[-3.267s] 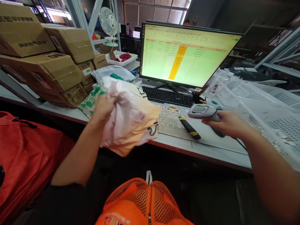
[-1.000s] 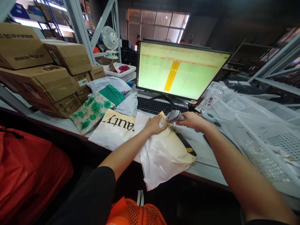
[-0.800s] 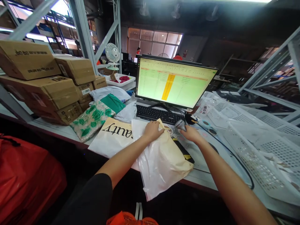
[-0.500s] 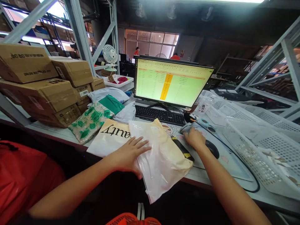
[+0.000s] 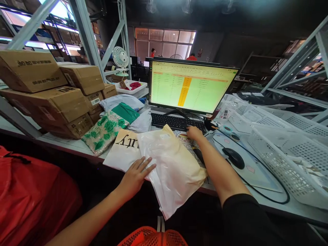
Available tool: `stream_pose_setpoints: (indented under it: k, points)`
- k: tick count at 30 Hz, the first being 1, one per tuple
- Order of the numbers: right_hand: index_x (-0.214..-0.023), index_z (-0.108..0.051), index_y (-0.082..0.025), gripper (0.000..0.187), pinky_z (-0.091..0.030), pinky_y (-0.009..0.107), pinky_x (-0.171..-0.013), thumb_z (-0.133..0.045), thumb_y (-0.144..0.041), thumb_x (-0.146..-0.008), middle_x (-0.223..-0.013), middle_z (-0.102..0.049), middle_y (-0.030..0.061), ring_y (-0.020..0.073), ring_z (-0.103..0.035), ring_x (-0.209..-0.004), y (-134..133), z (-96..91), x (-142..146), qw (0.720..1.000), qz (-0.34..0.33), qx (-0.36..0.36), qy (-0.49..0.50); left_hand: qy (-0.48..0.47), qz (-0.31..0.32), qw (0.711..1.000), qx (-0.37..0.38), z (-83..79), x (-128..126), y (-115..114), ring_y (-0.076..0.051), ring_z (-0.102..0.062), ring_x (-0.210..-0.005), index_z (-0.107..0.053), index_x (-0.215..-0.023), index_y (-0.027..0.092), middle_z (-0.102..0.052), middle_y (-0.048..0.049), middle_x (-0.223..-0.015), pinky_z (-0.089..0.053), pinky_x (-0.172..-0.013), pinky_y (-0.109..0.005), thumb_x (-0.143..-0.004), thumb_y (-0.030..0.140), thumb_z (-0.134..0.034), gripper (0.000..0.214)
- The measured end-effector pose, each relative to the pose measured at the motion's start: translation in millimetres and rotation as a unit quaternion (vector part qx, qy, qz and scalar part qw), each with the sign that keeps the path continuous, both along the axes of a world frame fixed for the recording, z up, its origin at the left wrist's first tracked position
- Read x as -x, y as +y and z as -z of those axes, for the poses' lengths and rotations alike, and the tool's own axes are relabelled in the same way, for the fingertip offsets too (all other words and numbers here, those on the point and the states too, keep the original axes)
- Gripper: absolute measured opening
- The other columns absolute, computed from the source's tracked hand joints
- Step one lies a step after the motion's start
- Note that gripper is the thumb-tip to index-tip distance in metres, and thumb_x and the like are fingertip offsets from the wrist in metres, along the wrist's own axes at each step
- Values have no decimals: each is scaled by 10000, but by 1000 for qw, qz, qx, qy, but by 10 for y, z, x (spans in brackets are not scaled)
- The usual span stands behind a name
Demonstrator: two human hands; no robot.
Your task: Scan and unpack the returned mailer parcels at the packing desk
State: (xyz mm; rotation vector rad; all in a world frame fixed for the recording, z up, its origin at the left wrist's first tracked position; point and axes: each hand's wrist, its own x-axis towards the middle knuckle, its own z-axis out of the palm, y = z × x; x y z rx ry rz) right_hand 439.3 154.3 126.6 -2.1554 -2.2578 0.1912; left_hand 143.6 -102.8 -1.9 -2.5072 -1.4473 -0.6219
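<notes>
A clear plastic bag with a cream garment [image 5: 171, 167] lies on the desk edge, partly hanging over it. My left hand [image 5: 135, 174] rests flat on its left side with fingers spread, also touching a white bag with black lettering [image 5: 123, 150]. My right hand [image 5: 195, 132] reaches forward onto the black keyboard [image 5: 176, 122] below the monitor [image 5: 191, 87], fingers curled down over the keys and holding nothing. A black and yellow knife [image 5: 198, 154] lies beside my right forearm.
Stacked cardboard boxes [image 5: 51, 95] fill the left of the desk, with green-patterned [image 5: 104, 131] and grey parcels beside them. A black mouse [image 5: 233, 158] with its cable and white perforated baskets [image 5: 282, 143] lie to the right. A red sack [image 5: 30, 201] and an orange mesh bag [image 5: 153, 237] stand below.
My right hand has let go of the scanner, left the mouse area and moved onto the keyboard. My left hand slid from the bag's top down to its left edge, fingers spread.
</notes>
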Motion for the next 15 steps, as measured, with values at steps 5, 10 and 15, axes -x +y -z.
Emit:
stream_pose_setpoints:
  k: [5,10,15]
  points:
    - [-1481,-629,-133,492,-526,336,-1004,-503,-217,-1013,-1240,-748,150,254,-706,-1149,-485,-376,202,995,-78,-26,48,-42,25,998,-49,-91,95,57,-254,-674,-1235,-689,-1322,208,-720,-68,-1381,-552,-1015,-430,-866,-51,-495,559]
    - [-1542,-581,-164,766,-479,470,-1138,-663,-634,-942,-1482,-625,163,339,-617,-1318,-1936,-569,427,936,-328,-24,128,-31,21,992,-125,-754,107,78,-235,-682,-837,-703,-899,176,-745,-47,-855,-540,-794,-383,-894,22,-603,184]
    - [-1655,-363,-49,1262,-368,571,-1227,-790,-798,-734,-1648,-386,254,463,-429,-1488,-2872,-643,569,927,-349,48,126,40,101,970,-219,-1716,-103,-351,-217,-584,-668,-597,-742,207,-612,-12,-684,-487,-695,-392,-986,233,-643,250]
